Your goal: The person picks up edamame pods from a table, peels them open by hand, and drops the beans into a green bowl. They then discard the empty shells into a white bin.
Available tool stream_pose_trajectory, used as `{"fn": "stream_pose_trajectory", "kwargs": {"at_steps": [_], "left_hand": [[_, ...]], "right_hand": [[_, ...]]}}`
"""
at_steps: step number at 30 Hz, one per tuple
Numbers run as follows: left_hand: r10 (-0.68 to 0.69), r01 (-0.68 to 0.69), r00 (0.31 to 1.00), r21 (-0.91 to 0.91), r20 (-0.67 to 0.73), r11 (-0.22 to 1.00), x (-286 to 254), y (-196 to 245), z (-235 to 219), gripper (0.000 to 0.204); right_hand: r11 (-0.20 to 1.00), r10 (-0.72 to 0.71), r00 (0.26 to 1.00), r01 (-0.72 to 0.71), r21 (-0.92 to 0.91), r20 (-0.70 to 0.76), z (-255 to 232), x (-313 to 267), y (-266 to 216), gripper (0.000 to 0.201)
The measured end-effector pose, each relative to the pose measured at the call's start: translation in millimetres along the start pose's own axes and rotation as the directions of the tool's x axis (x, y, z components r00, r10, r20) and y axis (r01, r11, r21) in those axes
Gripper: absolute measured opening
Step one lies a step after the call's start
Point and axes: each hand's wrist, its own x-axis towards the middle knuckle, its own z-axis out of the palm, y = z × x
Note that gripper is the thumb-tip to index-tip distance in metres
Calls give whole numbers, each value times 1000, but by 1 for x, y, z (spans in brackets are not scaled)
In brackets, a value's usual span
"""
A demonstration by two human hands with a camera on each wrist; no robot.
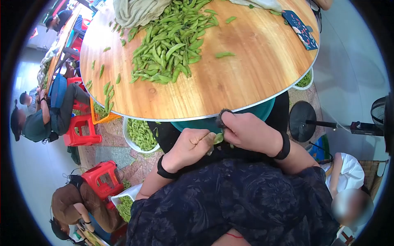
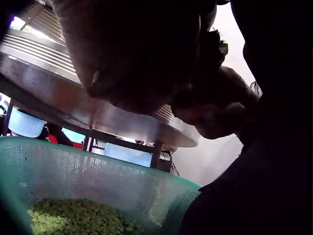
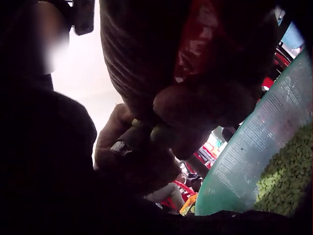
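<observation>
In the head view my left hand pinches a green edamame pod between thumb and curled fingers, in front of my body. My right hand meets it there, its curled fingers pinching at the pod's other side; a dark cover wraps the tip of one digit. Below both hands is a green mesh basket with many shelled beans. Both wrist views are dark, and the hands hide most of the pod there.
A round wooden table bears a heap of edamame pods, a cloth and a dark patterned phone. A white tub of pods and red stools stand left. A fan stand is right; people sit around.
</observation>
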Motion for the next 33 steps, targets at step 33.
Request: {"fn": "stream_pose_trajectory", "kwargs": {"at_steps": [33], "left_hand": [[224,-212,910,71,-349,975,18,20,-12,15]], "right_hand": [[653,257,963,-236,720,83,-37,59,-35,13]]}}
